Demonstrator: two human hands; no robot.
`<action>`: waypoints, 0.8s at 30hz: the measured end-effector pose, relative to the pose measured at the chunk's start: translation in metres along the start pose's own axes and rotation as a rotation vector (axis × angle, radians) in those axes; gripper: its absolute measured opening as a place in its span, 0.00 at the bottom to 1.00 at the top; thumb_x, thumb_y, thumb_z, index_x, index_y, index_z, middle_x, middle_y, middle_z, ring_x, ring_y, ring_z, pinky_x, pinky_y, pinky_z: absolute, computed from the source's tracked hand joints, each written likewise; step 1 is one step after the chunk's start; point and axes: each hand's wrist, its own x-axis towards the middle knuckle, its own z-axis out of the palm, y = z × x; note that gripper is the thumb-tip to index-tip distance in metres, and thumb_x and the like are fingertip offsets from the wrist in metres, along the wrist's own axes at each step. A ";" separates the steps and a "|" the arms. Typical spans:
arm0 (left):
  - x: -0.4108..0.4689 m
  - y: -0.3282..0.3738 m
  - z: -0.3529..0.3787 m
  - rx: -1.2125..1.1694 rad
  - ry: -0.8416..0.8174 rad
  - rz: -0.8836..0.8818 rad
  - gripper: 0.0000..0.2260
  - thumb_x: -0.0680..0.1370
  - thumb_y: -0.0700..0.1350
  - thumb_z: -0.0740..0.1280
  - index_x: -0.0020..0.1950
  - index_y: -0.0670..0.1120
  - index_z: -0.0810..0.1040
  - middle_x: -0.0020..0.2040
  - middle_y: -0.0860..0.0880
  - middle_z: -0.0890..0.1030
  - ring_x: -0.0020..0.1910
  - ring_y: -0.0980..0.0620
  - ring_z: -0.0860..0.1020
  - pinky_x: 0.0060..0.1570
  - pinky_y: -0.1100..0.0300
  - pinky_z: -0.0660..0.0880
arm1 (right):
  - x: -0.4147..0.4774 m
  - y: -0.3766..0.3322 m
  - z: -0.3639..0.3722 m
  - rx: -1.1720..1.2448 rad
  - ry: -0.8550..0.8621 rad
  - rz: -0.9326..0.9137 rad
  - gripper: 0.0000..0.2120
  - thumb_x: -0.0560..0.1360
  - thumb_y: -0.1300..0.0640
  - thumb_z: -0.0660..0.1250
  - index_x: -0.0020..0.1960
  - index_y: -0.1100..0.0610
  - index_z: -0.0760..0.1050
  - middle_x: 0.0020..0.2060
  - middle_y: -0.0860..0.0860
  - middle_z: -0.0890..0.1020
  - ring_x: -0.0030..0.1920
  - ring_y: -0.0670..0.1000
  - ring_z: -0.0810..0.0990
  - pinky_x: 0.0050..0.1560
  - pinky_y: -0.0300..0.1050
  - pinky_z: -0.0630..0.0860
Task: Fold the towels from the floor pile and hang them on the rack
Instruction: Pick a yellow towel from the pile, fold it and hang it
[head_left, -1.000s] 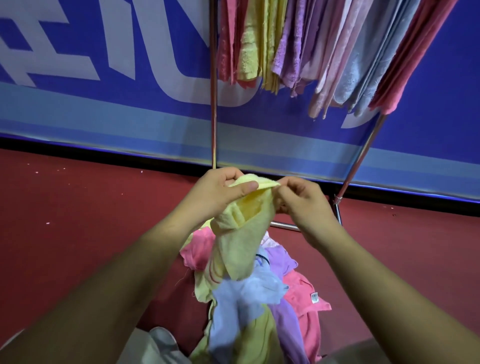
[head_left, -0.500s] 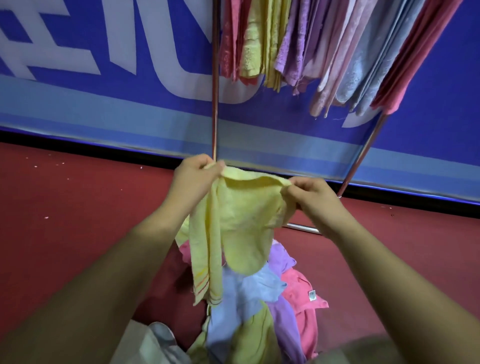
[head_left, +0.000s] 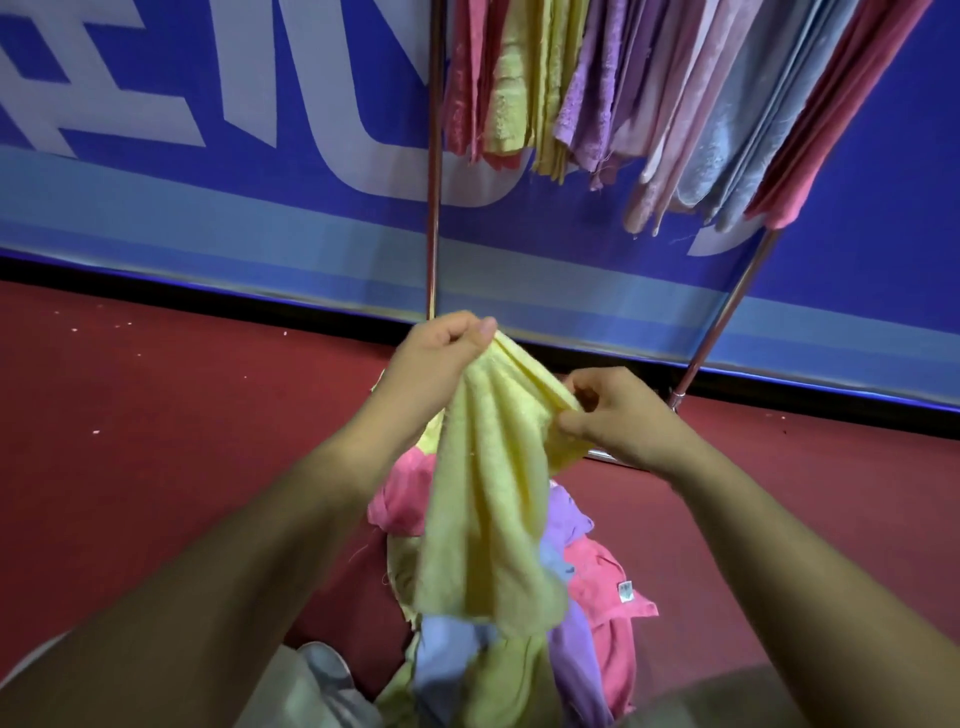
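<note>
The yellow towel hangs above the floor pile, below the rack; the left hand pinches its top edge, and the right hand pinches the edge nearby.

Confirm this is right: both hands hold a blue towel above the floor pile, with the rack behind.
Wrong colour: the head view shows the left hand and right hand holding a yellow towel, not a blue one, above the floor pile, with the rack behind.

Blue banner wall with pale lettering meets a dark red floor
</note>
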 end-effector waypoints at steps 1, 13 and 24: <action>0.002 -0.002 -0.003 -0.010 0.040 -0.025 0.25 0.76 0.57 0.67 0.43 0.32 0.70 0.39 0.45 0.68 0.39 0.47 0.64 0.43 0.52 0.60 | 0.001 0.002 -0.002 -0.004 0.042 0.014 0.05 0.69 0.67 0.70 0.39 0.59 0.78 0.31 0.53 0.83 0.32 0.47 0.78 0.38 0.48 0.76; -0.005 -0.006 0.010 0.006 -0.386 -0.061 0.10 0.76 0.46 0.72 0.57 0.49 0.79 0.50 0.42 0.81 0.50 0.50 0.78 0.54 0.56 0.72 | 0.000 -0.014 0.005 0.579 0.115 -0.098 0.05 0.70 0.57 0.73 0.36 0.56 0.82 0.33 0.57 0.80 0.37 0.52 0.75 0.39 0.45 0.69; 0.002 -0.008 0.006 0.099 -0.077 -0.001 0.10 0.76 0.47 0.65 0.46 0.40 0.77 0.38 0.44 0.73 0.39 0.50 0.70 0.44 0.54 0.65 | 0.001 0.000 -0.001 0.515 -0.002 -0.014 0.08 0.75 0.64 0.73 0.37 0.60 0.80 0.32 0.53 0.80 0.35 0.49 0.77 0.44 0.44 0.76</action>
